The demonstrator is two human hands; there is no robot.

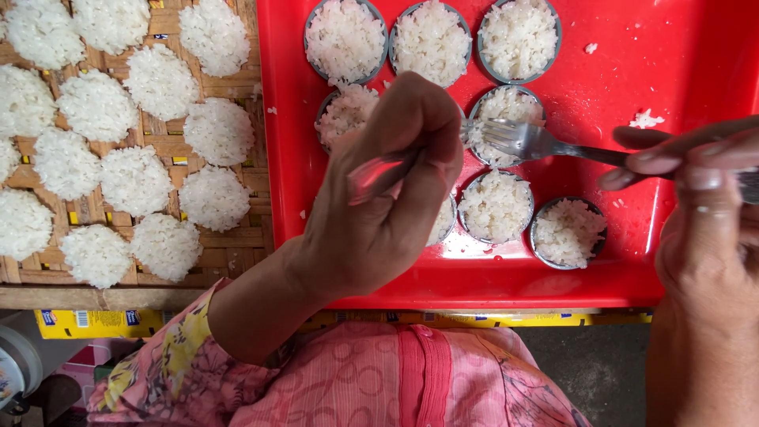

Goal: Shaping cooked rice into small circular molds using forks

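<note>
Red tray (680,71): right hand (704,221) grips fork (530,141) over rice ring (506,126); left hand (387,190) closed on spoon (375,175).

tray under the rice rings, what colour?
Bright red tray, plain with no pattern; seen in the head view.

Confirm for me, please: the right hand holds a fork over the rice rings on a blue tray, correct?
Not quite: the tray is red, not blue, as the head view shows. The rest holds: the right hand holds a fork over the rice rings on it.
</note>
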